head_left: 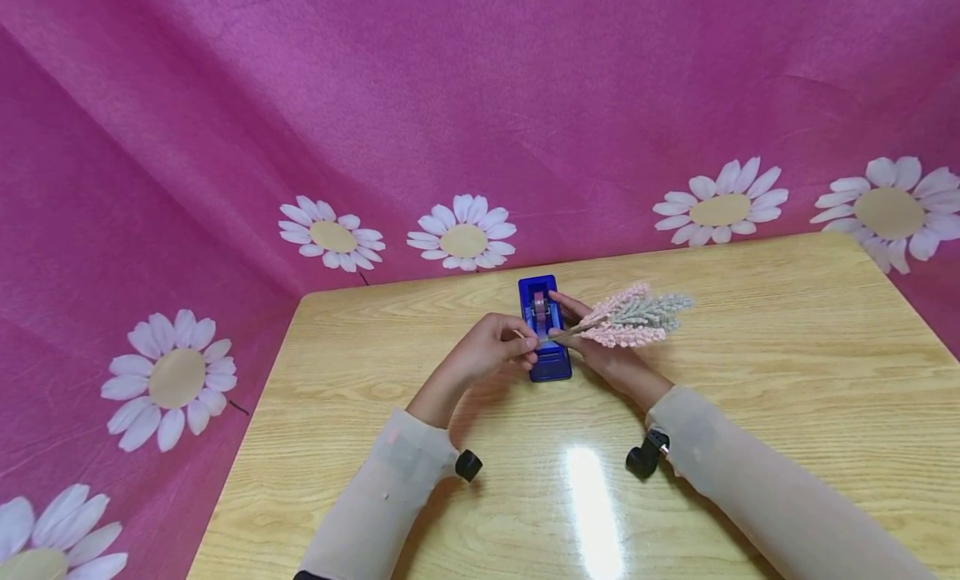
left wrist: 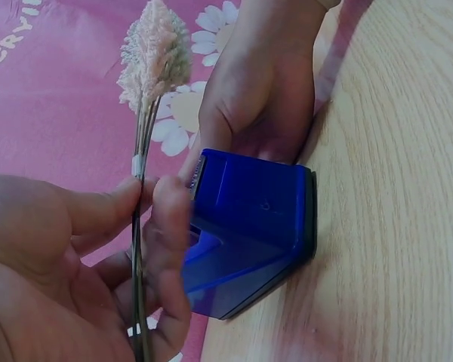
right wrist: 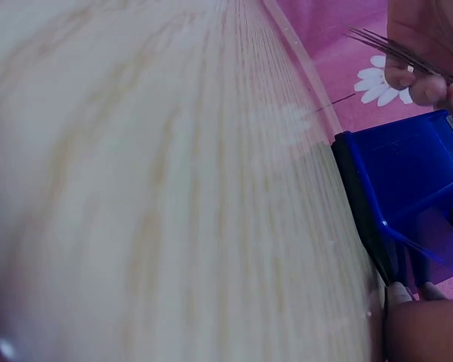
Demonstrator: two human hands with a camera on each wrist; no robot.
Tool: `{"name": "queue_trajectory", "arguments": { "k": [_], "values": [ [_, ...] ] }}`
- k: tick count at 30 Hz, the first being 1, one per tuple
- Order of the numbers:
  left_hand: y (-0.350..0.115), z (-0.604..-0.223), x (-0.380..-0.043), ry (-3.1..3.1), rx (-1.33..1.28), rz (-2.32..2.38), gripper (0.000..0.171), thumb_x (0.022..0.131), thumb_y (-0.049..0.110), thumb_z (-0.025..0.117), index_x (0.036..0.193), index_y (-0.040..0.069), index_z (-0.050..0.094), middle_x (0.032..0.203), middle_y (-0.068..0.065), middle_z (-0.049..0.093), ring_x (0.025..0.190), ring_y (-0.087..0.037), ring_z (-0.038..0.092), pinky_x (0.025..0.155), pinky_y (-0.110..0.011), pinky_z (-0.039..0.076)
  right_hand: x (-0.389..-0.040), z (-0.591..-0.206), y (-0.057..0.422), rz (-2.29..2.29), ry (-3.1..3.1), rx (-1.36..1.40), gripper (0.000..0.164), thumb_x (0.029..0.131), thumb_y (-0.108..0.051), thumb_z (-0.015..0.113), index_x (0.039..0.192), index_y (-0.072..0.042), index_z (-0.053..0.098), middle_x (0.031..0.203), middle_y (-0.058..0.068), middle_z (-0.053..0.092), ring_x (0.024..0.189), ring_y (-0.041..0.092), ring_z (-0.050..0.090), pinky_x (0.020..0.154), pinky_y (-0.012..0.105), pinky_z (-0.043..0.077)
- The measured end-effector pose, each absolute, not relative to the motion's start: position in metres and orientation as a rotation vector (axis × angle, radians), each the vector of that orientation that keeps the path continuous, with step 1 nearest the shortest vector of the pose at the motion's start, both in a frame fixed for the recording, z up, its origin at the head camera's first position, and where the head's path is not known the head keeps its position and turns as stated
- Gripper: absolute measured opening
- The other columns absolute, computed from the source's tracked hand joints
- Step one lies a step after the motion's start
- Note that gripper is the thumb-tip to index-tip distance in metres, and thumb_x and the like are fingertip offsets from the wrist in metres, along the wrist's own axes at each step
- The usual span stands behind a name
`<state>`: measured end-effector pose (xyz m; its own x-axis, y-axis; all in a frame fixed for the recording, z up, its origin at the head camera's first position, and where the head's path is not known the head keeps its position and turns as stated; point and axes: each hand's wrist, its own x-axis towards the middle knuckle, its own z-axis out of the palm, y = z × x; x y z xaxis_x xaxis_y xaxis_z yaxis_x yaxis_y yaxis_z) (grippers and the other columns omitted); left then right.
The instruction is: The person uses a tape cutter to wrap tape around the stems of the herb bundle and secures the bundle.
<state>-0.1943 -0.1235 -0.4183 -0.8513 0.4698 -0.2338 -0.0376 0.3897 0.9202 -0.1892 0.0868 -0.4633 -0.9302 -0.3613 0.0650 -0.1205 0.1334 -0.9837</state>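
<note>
My left hand (head_left: 495, 343) pinches the thin brown stems of a small bunch of artificial flower sprigs (head_left: 633, 317), two pink and one grey-green. Their fluffy heads point right in the head view, passing over my right hand (head_left: 613, 365). A whitish band (left wrist: 137, 164) circles the stems just above the left fingertips in the left wrist view. Beneath the stems stands a blue tape dispenser (head_left: 551, 366) with a tape roll (head_left: 540, 303) inside and a toothed cutter (left wrist: 197, 175) at one end. My right hand grips the dispenser along its right side, fingertips near its base.
The wooden table (head_left: 360, 397) reaches back to a magenta cloth (head_left: 480, 88) printed with white daisies. Small black wrist cameras (head_left: 468, 465) hang from both sleeves, close over the tabletop. The dispenser stands near the table's back edge.
</note>
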Motion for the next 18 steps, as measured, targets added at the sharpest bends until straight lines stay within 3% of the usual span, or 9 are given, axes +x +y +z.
{"name": "queue_trajectory", "arguments": {
  "k": [3, 5, 8, 11, 15, 18],
  "values": [
    [-0.124, -0.418, -0.195, 2.195, 0.367, 1.447, 0.018, 0.104, 0.004, 0.059, 0.107, -0.009, 0.071, 0.076, -0.010, 0.073, 0.067, -0.019, 0.061, 0.075, -0.040, 0.058, -0.190, -0.466, 0.088, -1.880, 2.222, -0.491, 0.064, 0.103, -0.005, 0.058, 0.161, 0.000, 0.029, 0.163, 0.030, 0.028, 0.152, 0.047, 0.022, 0.124, 0.059, 0.019],
    [-0.124, -0.418, -0.196, 2.239, 0.380, 1.403, 0.021, 0.105, 0.008, 0.059, 0.105, -0.006, 0.073, 0.075, -0.008, 0.074, 0.070, -0.017, 0.056, 0.068, -0.031, 0.050, -0.191, -0.470, 0.089, -1.879, 2.218, -0.488, 0.065, 0.104, -0.008, 0.058, 0.161, -0.003, 0.029, 0.164, 0.028, 0.027, 0.153, 0.046, 0.021, 0.124, 0.059, 0.017],
    [-0.124, -0.418, -0.197, 2.297, 0.396, 1.346, 0.027, 0.107, 0.014, 0.056, 0.102, -0.004, 0.077, 0.077, -0.010, 0.074, 0.073, -0.012, 0.049, 0.065, -0.024, 0.039, -0.196, -0.480, 0.090, -1.867, 2.242, -0.482, 0.065, 0.104, -0.012, 0.059, 0.162, -0.008, 0.030, 0.166, 0.024, 0.027, 0.154, 0.044, 0.022, 0.124, 0.059, 0.017],
    [-0.124, -0.418, -0.197, 2.316, 0.403, 1.333, 0.029, 0.108, 0.013, 0.055, 0.100, -0.004, 0.077, 0.082, -0.017, 0.072, 0.074, -0.012, 0.046, 0.065, -0.024, 0.037, -0.203, -0.492, 0.090, -1.886, 2.252, -0.492, 0.066, 0.103, -0.011, 0.062, 0.162, -0.010, 0.033, 0.164, 0.024, 0.031, 0.151, 0.044, 0.029, 0.123, 0.058, 0.022],
    [-0.123, -0.418, -0.197, 2.301, 0.393, 1.364, 0.024, 0.106, 0.008, 0.056, 0.101, -0.007, 0.075, 0.085, -0.019, 0.067, 0.076, -0.014, 0.053, 0.072, -0.029, 0.049, -0.208, -0.501, 0.091, -1.918, 2.233, -0.500, 0.068, 0.101, -0.009, 0.064, 0.162, -0.012, 0.034, 0.162, 0.025, 0.034, 0.147, 0.044, 0.035, 0.121, 0.057, 0.025],
    [-0.123, -0.419, -0.197, 2.258, 0.364, 1.411, 0.021, 0.105, 0.005, 0.057, 0.101, -0.009, 0.073, 0.081, -0.014, 0.065, 0.074, -0.015, 0.060, 0.083, -0.044, 0.058, -0.208, -0.504, 0.090, -1.964, 2.182, -0.462, 0.067, 0.101, -0.007, 0.064, 0.162, -0.014, 0.035, 0.163, 0.022, 0.035, 0.147, 0.041, 0.036, 0.122, 0.055, 0.024]
  ]
}}
